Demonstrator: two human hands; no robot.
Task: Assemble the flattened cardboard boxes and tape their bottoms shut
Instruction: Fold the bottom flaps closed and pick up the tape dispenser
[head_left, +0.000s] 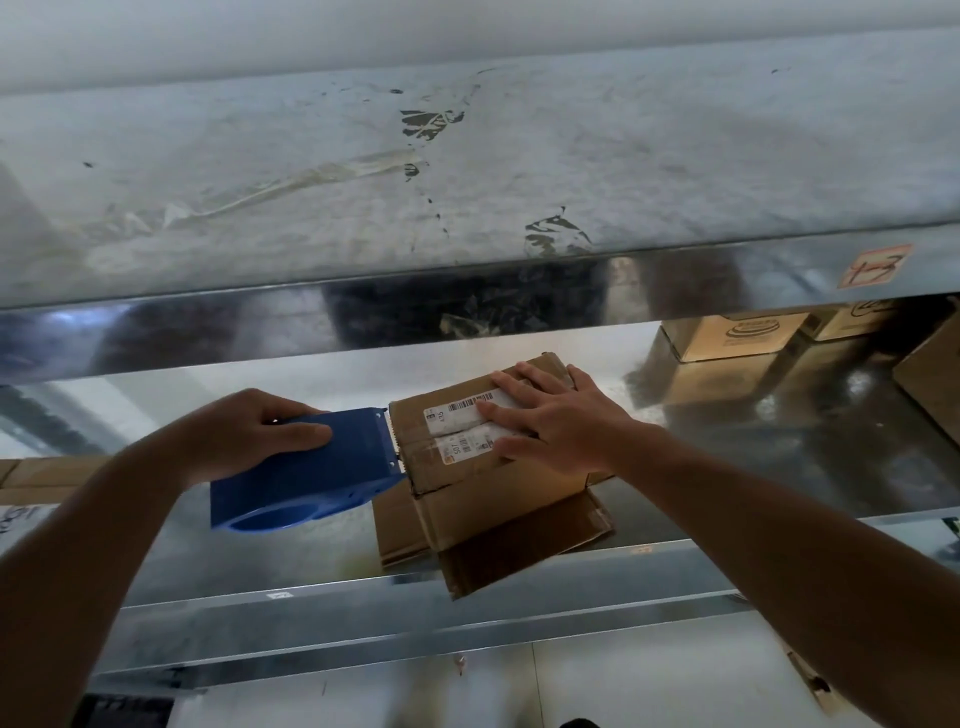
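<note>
Both forearms are seen entering from the lower corners of the head view, L and R. The left hand (244, 431) is curled over the top of a blue tape dispenser (311, 478), fingers wrapped round its upper edge; a firm grip is shown. The dispenser's toothed end is set against the L edge of the cardboard box (467, 483), level w/ the centre seam of the closed flaps.

The right hand (556, 421) is laid flat on the box top, fingers straight and spread, nothing gripped. It is pressed partly over a white barcode label (457, 421) which is split along the seam.

Box location: on the metal shelf (260, 551), near its front edge, turned at an angle to it. Loose flaps (524, 551) are splayed out beneath the box; one is seen overhanging the front rail.

Above, an upper shelf (467, 182) is shown, scuffed, w/ tape residue and dark marks. A pink tag (875, 266) is stuck on its front lip, R side. Further cartons (727, 338) are stood at the rear R of the lower level, well apart from the box.
</note>
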